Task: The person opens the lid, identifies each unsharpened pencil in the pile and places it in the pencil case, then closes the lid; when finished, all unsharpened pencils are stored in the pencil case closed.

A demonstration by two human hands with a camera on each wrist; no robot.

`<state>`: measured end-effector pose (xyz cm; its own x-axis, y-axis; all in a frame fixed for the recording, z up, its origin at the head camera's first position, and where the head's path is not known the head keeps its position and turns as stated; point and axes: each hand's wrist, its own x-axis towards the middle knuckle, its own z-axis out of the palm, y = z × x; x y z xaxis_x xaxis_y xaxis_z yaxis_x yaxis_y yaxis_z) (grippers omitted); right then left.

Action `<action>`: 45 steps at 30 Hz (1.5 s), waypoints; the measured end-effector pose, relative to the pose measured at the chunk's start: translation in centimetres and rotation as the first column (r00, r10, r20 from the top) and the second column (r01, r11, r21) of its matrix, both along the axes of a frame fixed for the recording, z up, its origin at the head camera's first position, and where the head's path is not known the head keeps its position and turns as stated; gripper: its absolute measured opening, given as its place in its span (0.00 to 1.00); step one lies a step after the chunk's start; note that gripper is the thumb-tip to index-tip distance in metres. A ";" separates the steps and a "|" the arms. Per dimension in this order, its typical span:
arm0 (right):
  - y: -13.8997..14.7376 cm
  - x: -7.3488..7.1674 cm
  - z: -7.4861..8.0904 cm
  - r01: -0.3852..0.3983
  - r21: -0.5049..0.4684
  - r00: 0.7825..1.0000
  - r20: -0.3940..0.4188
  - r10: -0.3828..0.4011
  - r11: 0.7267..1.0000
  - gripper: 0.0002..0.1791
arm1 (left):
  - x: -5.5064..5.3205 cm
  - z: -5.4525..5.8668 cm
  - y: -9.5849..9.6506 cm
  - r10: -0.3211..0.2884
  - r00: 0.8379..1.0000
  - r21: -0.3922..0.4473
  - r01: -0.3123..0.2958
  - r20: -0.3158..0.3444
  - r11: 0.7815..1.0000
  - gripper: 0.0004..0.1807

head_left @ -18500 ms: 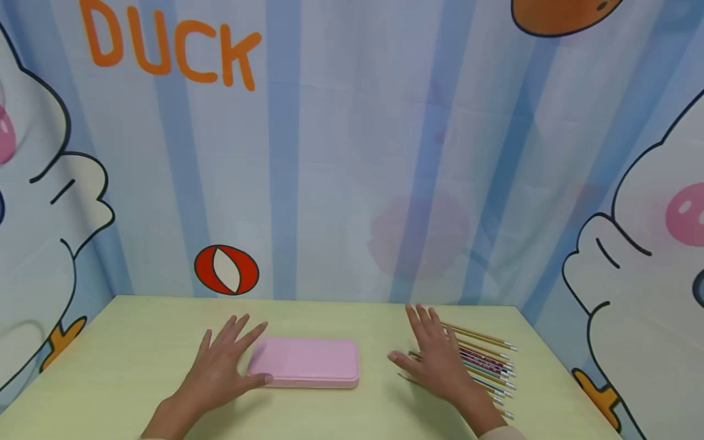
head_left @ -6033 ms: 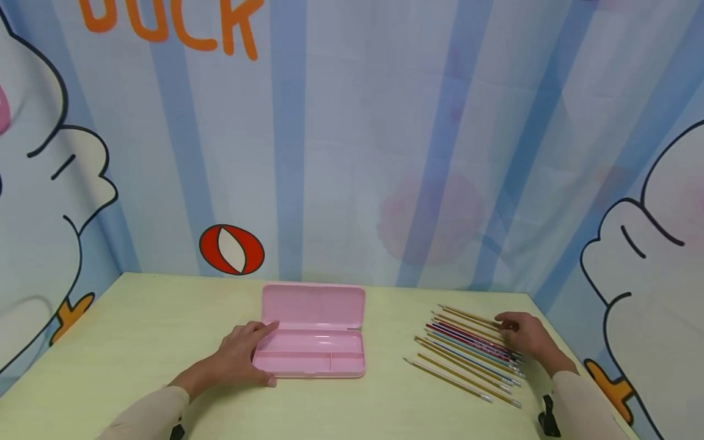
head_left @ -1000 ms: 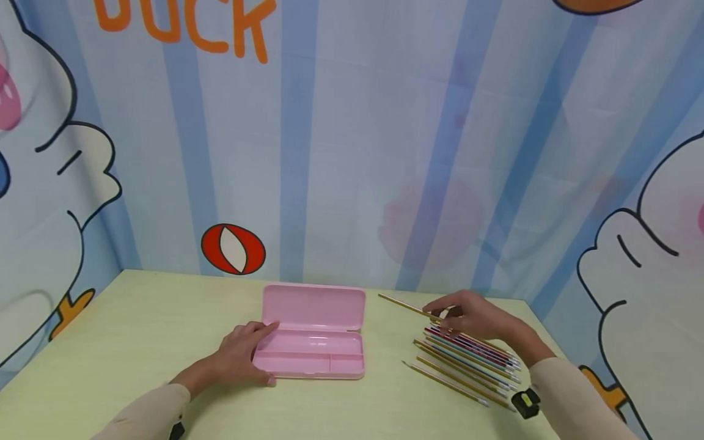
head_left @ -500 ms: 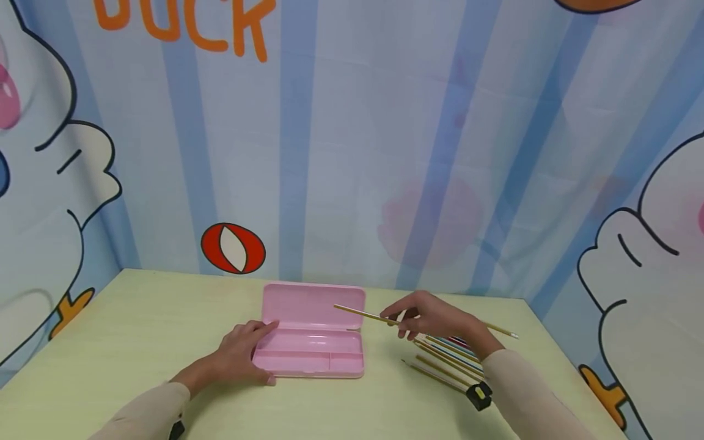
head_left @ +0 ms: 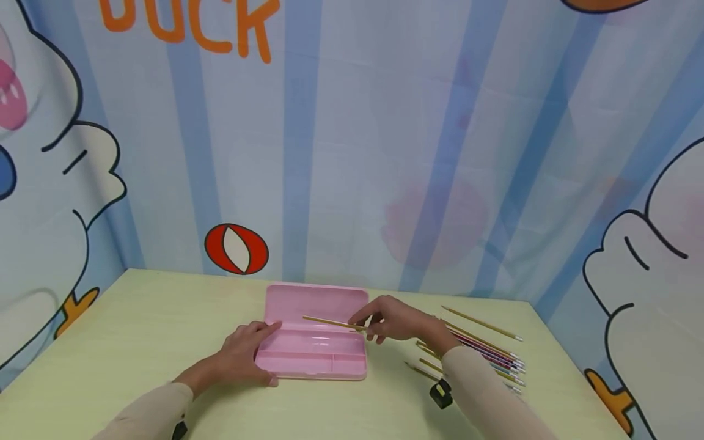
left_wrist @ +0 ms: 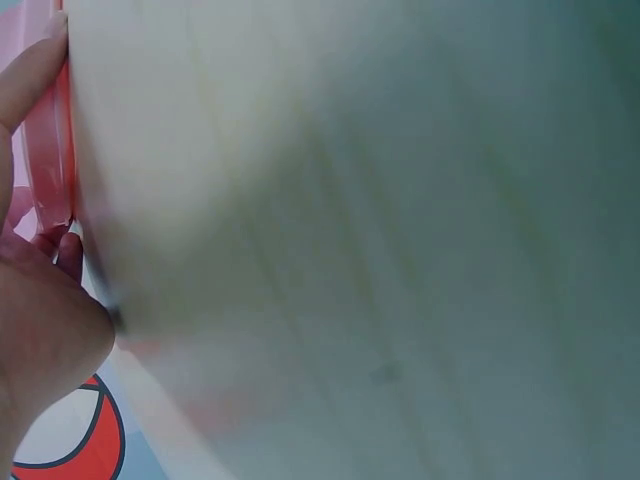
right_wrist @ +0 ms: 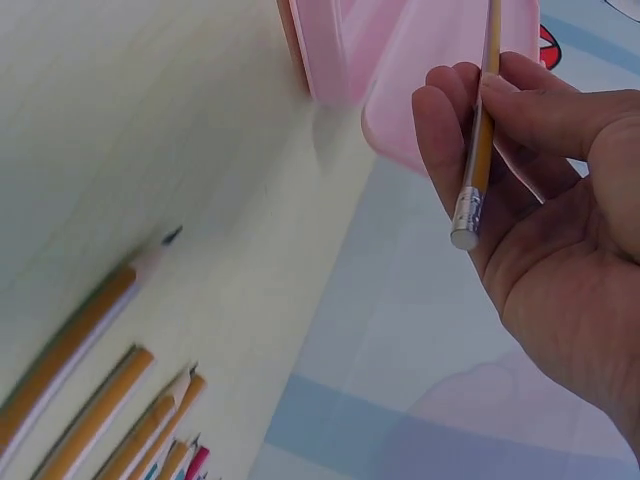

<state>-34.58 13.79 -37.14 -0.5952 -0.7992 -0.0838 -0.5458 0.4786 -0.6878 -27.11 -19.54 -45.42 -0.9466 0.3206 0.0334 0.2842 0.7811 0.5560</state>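
An open pink pencil case [head_left: 297,373] stands on the pale yellow table, lid folded back. Its lower half has one long compartment behind and two shorter ones in front; no pencils show inside. My left hand [head_left: 238,353] holds the case's left end, thumb at the front edge and fingers toward the hinge. In the left wrist view, the thumb lies along the case's wall [left_wrist: 50,150]. My right hand [head_left: 397,320] pinches a yellow pencil [head_left: 327,321] between thumb and fingers, over the back of the case. In the right wrist view, the pencil's eraser end [right_wrist: 466,218] points toward the wrist.
Several pencils lie side by side at the right, partly hidden under my right forearm; some are yellow [head_left: 484,324], others red or blue. A black device [head_left: 441,394] sits on the right wrist. A striped cloth backdrop [head_left: 352,153] with duck drawings stands behind the table.
Over the last second, my right hand carried the pinched pencil leftward from the row to above the case. Much earlier the case was shut; now it is open. My left hand stayed at the case's end.
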 end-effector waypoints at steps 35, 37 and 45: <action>-7.2 0.3 -3.4 -0.018 0.166 0.955 -0.289 0.066 0.986 0.17 | 0.0 -0.2 -0.1 -0.005 1.000 0.003 0.005 -0.015 1.000 0.58; -7.4 0.3 -3.5 -0.005 0.166 0.948 -0.313 0.057 0.986 0.17 | 0.0 -0.1 -0.1 0.000 1.000 0.001 0.000 -0.013 1.000 0.58; -7.9 0.6 -3.8 0.070 0.165 0.930 -0.368 -0.004 0.984 0.12 | 0.0 0.1 0.0 0.011 1.000 -0.003 -0.011 0.013 1.000 0.57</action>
<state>-33.93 5.88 -40.98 -0.6393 -0.7689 0.0104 -0.7229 0.5964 -0.3490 -27.07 -19.55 -45.27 -0.9506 0.3099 0.0204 0.2681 0.7858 0.5574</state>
